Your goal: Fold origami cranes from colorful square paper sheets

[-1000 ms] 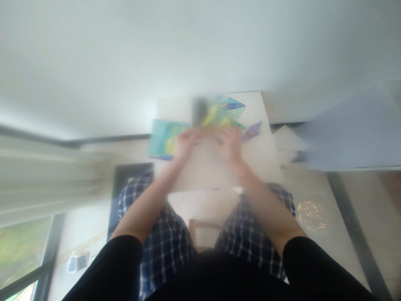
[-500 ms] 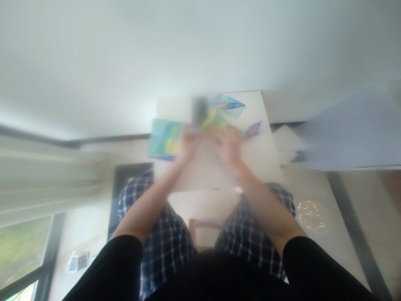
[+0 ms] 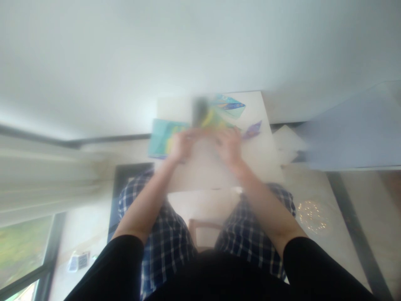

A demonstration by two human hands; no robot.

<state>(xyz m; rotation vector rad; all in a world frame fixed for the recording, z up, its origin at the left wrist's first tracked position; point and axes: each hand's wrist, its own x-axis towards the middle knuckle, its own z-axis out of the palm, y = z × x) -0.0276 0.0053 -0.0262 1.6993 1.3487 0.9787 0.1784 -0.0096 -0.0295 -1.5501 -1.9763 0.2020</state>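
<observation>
On a white table (image 3: 206, 171), a patterned yellow-green sheet of paper (image 3: 216, 119) lies at the fingers of both hands, blurred by haze. My left hand (image 3: 182, 146) is at its near left side, fingers stretched toward the right and the thumb apart below them. At the near right edge my right hand (image 3: 229, 146) has its fingers closed on the paper; the fingertips are smeared. Beside my left hand lies a teal and yellow printed sheet or booklet (image 3: 161, 136), partly covered by that hand. A dark blurred patch (image 3: 200, 110) hides part of the paper.
Toward the back right lies a folded blue paper piece (image 3: 232, 105), and a folded purple paper piece (image 3: 252, 130) is right of my right hand. A pale wall (image 3: 200, 46) rises behind the table. A light grey panel (image 3: 357, 129) stands at the right.
My left hand has shifted left and slightly toward me, its fingers now reaching out to the right. My right hand and the yellow-green paper look almost unmoved.
</observation>
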